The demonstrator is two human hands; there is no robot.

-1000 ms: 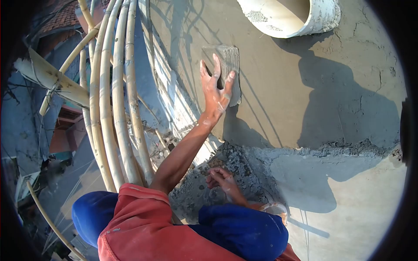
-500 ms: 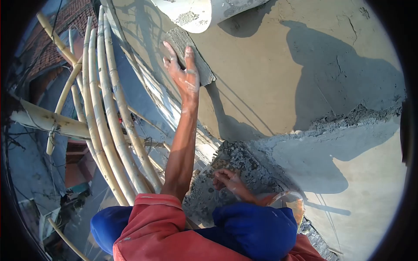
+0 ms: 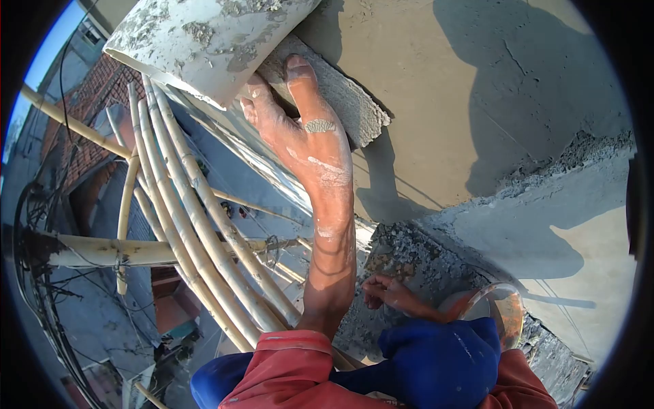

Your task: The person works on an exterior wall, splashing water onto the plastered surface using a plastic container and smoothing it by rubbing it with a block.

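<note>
Against the damp grey wall (image 3: 429, 129), just under the rim of the pipe (image 3: 204, 41), lies one grey block (image 3: 344, 99), a flat, rough-faced piece set at a slant, its lower corner pointing down to the right and its upper end hidden behind the pipe. The left hand (image 3: 306, 140) grasps this block from the near side: the thumb rests on its face, the fingers reach along its left edge, and the palm sits just below and to the left of it, so that much of the block stands out to the right of the grip. Two fingertips show to the left of the thumb, close to the pipe rim; the rest are hidden. Pale smears mark the thumb, the back of the hand and the wrist. The right hand (image 3: 390, 294) is well apart from the block, low by the blue-clothed knee (image 3: 443, 361), its fingers half curled; I cannot tell whether anything lies inside them. Beside that forearm stands one round container (image 3: 512, 319), partly covered by the knee. Counted up, there are two hands, one block, one pipe, one container, and at the left at least four long bamboo poles (image 3: 189, 163) side by side, with one thicker crosswise pole (image 3: 88, 251).
</note>
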